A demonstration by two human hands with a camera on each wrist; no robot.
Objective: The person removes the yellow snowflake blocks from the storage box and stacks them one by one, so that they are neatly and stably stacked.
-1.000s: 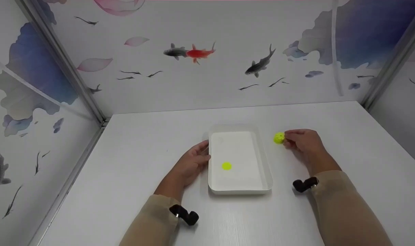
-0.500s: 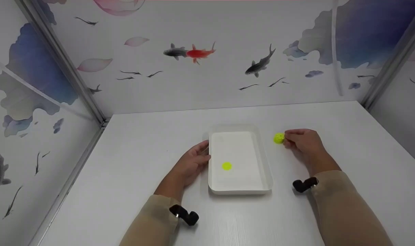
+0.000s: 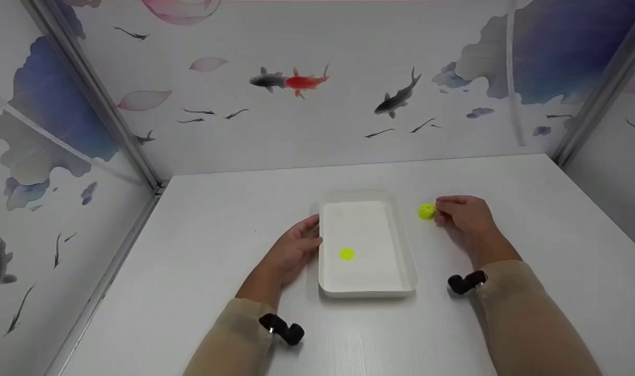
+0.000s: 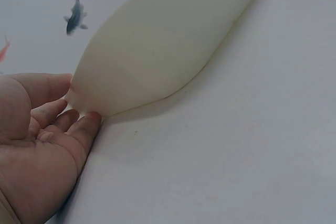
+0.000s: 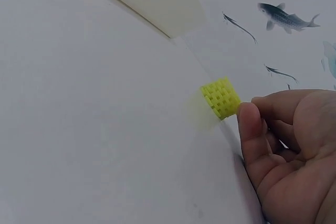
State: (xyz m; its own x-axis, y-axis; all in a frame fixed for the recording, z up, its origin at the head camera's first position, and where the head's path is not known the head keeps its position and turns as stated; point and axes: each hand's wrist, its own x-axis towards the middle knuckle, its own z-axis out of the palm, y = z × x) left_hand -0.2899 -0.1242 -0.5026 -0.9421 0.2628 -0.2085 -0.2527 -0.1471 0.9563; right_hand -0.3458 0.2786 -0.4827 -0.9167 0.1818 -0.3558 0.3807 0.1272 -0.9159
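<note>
In the head view, my left hand (image 3: 292, 249) touches the left wall of a shallow white rectangular tray (image 3: 367, 293). The left wrist view shows thumb and fingertips spread against the outer side of the tray (image 4: 152, 40). My right hand (image 3: 466, 216) pinches a small neon-yellow cylinder (image 3: 426, 211) with a woven, basket-like surface, right of the tray's far end. Seen from the right wrist, thumb and index finger hold the cylinder (image 5: 221, 98) by one edge; whether it touches the table I cannot tell. A flat yellow disc (image 3: 347, 254) lies inside the tray, left of its middle.
The tray stands on a white table (image 3: 218, 219). Panels printed with fish and petals enclose it, the back panel (image 3: 338, 141) meeting the table's far edge. Metal posts (image 3: 103, 99) stand at the corners. A black wrist mount (image 3: 283, 328) sits on each beige sleeve.
</note>
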